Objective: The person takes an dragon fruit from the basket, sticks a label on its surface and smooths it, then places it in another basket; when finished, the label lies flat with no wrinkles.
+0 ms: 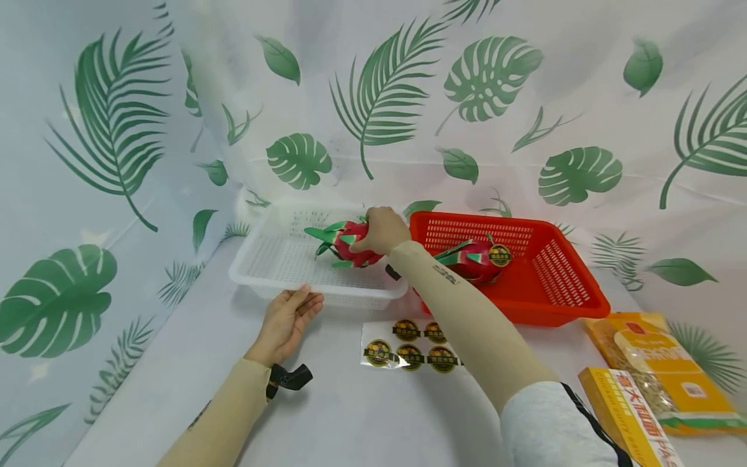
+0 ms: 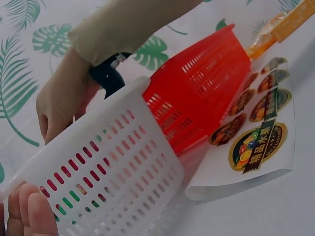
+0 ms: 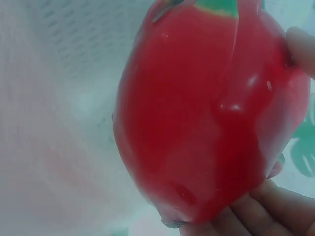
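My right hand (image 1: 382,230) grips a pink-red dragon fruit (image 1: 348,243) with green scales, over the inside of the white plastic basket (image 1: 248,269). Up close in the right wrist view, thumb and fingers lie around the smooth dragon fruit (image 3: 192,113). At the basket's front rim, my left hand (image 1: 286,324) holds the edge, its fingers (image 2: 37,209) on the outer wall in the left wrist view. A second dragon fruit (image 1: 475,261), bearing a round black-and-gold sticker, lies in the red plastic basket (image 1: 554,311) to the right.
A sheet of round black-and-gold stickers (image 1: 403,347) lies on the table in front of the baskets. At the right are a yellow food bag (image 1: 671,370) and a yellow sauce box (image 1: 627,415). Leaf-printed cloth (image 1: 373,123) hangs behind.
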The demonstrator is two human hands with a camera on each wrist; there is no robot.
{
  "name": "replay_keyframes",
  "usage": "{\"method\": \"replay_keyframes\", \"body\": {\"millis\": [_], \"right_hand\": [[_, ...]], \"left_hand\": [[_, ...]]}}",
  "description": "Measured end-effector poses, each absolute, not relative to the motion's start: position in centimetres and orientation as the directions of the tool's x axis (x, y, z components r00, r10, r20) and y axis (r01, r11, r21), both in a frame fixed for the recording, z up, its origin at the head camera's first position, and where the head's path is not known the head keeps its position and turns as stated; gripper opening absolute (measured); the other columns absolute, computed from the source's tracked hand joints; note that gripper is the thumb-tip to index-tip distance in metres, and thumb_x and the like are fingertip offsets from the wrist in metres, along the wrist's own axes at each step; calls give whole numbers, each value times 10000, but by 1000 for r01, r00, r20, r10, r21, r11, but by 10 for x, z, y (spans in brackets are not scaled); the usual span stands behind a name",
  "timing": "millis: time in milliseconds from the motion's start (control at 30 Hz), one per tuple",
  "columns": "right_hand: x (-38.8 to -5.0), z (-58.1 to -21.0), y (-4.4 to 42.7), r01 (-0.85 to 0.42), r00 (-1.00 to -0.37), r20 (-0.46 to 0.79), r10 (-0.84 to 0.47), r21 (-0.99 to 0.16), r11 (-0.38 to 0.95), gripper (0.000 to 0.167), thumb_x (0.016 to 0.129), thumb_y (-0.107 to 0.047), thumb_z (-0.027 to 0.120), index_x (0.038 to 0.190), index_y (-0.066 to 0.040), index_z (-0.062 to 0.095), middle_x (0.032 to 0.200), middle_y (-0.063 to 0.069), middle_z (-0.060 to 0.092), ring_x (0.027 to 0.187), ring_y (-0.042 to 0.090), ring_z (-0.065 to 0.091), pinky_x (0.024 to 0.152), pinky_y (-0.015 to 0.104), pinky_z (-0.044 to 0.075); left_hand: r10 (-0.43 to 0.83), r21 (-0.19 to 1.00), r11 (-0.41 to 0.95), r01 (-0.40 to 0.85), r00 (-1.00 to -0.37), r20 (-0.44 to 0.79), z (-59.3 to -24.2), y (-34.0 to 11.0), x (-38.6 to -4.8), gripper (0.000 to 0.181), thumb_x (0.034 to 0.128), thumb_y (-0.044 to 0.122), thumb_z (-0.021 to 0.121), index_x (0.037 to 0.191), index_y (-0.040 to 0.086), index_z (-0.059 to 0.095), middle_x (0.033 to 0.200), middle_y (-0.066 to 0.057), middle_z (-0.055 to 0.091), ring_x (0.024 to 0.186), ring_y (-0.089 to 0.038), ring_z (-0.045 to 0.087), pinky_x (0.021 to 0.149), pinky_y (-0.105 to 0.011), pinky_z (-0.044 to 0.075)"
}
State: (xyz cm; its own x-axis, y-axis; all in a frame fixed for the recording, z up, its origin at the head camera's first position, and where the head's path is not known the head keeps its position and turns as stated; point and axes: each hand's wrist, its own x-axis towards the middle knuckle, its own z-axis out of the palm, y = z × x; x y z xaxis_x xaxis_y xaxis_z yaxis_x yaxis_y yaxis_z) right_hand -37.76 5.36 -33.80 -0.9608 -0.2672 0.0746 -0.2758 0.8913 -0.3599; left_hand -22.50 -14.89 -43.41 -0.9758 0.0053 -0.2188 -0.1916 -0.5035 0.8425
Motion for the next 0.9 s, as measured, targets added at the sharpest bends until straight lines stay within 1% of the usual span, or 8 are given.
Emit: {"method": "replay_keyframes", "body": {"millis": [133,333,467,567,733,833,900], "right_hand": [[-364,-327,62,-319,-948,105,-301,-359,877,563,758,-477,905,1075,-66,687,985,58,726,893,232,648,787,365,583],[-340,-309,83,-355,-935,139,-327,-392,849,560,774,-440,902,1112,-49,685,1041,84,723,961,249,626,833,381,594],[-326,-301,98,-365,-931,151,-333,-405,838,561,769,-443,908,1108,-59,681,1025,78,708,953,250,610,822,379,584],[-315,-295,107,-383,-924,160,-348,-401,832,574,763,-456,911,1116,-66,682,1014,75,708,941,247,614,812,372,581],[-295,-284,120,-405,-914,179,-363,-366,838,622,744,-473,922,1166,-85,683,1043,51,711,947,228,628,844,370,590],[-280,-279,128,-410,-912,177,-370,-358,839,619,741,-469,926,1172,-98,685,1048,39,714,951,223,632,843,370,598],[-271,-278,133,-415,-910,172,-378,-357,837,641,741,-468,927,1202,-97,681,1073,37,716,975,221,632,849,373,605]], "left_hand": [[7,838,-508,-200,-974,-229,-437,-150,-222,156,1108,182,494,1208,71,449,1059,-17,648,1015,-100,675,977,-206,568],[8,830,-522,-196,-974,-226,-438,-150,-222,134,1099,162,512,1181,71,458,1014,-5,664,986,-91,679,972,-200,567],[10,836,-511,-201,-973,-229,-438,-150,-223,141,1098,158,513,1192,71,454,1039,-13,648,998,-94,672,984,-204,564],[10,835,-509,-209,-972,-237,-437,-149,-224,141,1100,155,507,1200,73,451,1050,-15,637,1007,-93,667,995,-204,559],[13,832,-515,-207,-972,-234,-434,-148,-223,134,1102,154,499,1199,76,451,1034,-4,642,1002,-86,671,1000,-200,556],[17,834,-511,-206,-973,-230,-433,-149,-223,140,1102,162,499,1204,79,452,1030,4,645,1007,-82,673,1009,-201,552],[17,834,-509,-210,-972,-235,-433,-149,-223,141,1102,163,500,1207,80,453,1031,5,647,1008,-81,673,1014,-202,550]]}}
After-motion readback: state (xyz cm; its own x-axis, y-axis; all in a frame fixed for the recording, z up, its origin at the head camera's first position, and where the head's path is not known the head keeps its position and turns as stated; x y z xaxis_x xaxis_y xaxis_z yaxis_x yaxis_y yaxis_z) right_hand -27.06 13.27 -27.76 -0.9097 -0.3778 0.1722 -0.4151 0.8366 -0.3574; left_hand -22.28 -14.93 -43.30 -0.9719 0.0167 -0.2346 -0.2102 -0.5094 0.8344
